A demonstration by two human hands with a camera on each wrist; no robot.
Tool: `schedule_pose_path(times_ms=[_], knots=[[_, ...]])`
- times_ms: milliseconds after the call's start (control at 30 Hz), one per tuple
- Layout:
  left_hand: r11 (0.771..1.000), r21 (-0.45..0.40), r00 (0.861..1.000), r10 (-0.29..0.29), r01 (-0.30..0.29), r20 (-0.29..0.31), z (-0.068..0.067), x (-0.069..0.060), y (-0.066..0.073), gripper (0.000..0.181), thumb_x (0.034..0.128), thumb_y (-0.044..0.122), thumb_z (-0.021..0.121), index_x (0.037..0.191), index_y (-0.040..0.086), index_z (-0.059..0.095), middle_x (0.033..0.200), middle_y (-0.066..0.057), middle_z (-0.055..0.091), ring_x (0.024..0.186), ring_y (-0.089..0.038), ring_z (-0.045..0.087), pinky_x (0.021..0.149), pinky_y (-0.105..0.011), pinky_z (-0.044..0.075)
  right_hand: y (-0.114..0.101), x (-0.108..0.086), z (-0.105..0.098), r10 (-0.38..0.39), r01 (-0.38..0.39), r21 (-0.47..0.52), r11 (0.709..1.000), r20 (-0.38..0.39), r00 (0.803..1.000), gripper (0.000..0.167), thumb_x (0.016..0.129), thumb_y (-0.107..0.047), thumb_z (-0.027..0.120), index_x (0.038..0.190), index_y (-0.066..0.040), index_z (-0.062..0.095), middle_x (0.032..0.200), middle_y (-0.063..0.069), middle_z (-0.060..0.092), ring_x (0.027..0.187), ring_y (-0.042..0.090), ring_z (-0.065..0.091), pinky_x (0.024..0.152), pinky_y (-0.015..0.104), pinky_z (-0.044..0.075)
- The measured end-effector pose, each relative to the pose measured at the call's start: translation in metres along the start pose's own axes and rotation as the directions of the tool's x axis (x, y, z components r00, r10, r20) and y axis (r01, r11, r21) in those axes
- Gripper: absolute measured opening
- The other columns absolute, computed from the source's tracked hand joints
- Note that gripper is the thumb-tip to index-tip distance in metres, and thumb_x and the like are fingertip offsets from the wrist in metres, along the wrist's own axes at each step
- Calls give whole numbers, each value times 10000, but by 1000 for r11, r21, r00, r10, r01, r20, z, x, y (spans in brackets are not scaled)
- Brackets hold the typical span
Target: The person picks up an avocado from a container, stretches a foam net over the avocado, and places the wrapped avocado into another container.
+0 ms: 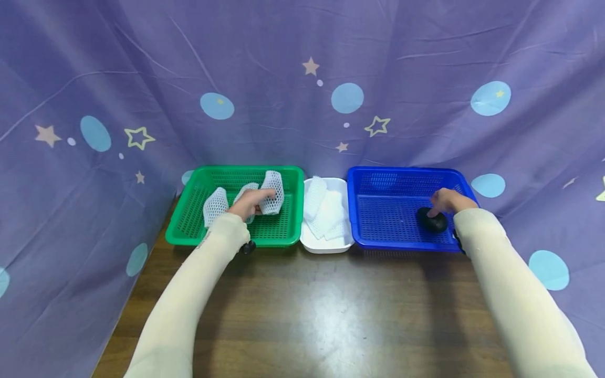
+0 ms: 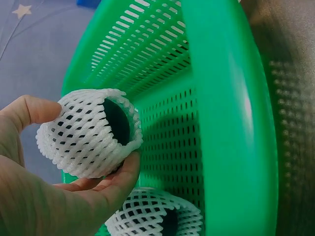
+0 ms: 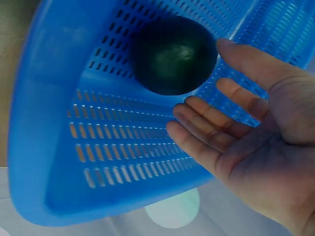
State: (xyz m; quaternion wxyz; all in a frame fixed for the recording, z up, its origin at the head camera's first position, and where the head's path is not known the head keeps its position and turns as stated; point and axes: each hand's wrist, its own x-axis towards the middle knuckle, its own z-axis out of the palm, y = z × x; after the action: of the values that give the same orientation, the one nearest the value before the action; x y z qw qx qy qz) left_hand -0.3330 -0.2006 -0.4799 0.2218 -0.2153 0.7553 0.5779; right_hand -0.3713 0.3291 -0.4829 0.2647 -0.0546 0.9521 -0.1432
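Observation:
Over the green basket (image 1: 236,243), my left hand (image 1: 248,203) holds a dark green avocado (image 2: 116,120) wrapped in a white foam net (image 2: 78,135), thumb on one side and fingers beneath. Another netted fruit (image 2: 147,216) lies below it in the left wrist view. Farther left in the basket is one more white net (image 1: 216,206). In the blue basket (image 1: 406,245), a bare dark green avocado (image 3: 174,56) lies near the right end. My right hand (image 1: 446,202) is beside it, fingers loosely extended and thumb tip at its edge; whether they touch is unclear.
Between the baskets stands a white tray (image 1: 326,249) with several white foam nets (image 1: 331,210) in it. A brown wooden table (image 1: 331,315) carries all three containers. Behind them hangs a purple curtain (image 1: 283,105) with stars and ovals.

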Motion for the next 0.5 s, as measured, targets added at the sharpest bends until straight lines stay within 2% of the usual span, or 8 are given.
schedule_pose_path(times_ms=[100,167,233,367,500], knots=[[1000,5,1000,-4,4,15,5,1,0,654,892,207,596,1448,49,291,1067,-52,460,885,-190,456,893,-354,450,5,-1,2,-12,12,5,1000,4,1000,563,889,-164,727,1251,202,500,1244,389,560,1054,481,608,897,511,551],[1000,9,1000,-9,9,21,8,2,0,745,895,207,601,1521,53,227,1110,-63,427,903,-201,433,900,-363,432,7,-1,3,1,-1,23,1000,24,1000,600,899,-167,717,1302,206,475,1314,406,524,1123,517,582,946,540,537],[1000,24,1000,-13,12,24,10,4,-1,743,893,208,600,1514,55,221,1199,-80,403,948,-213,419,907,-371,418,9,0,4,8,-10,31,999,34,999,646,904,-175,714,1359,200,449,1383,407,485,1188,539,557,986,568,520],[999,39,1000,-11,11,17,13,9,-2,532,879,192,604,1308,58,320,1280,-115,350,1003,-236,380,897,-398,375,9,1,6,18,-20,41,999,37,999,645,912,-174,708,1372,193,444,1379,409,479,1180,518,559,988,556,523],[999,43,1000,-8,7,14,16,13,-5,438,868,174,609,1177,66,319,1279,-124,355,1041,-244,373,902,-412,368,8,0,8,23,-26,83,996,38,999,623,908,-144,712,1361,193,448,1348,400,488,1078,460,591,853,475,589]])
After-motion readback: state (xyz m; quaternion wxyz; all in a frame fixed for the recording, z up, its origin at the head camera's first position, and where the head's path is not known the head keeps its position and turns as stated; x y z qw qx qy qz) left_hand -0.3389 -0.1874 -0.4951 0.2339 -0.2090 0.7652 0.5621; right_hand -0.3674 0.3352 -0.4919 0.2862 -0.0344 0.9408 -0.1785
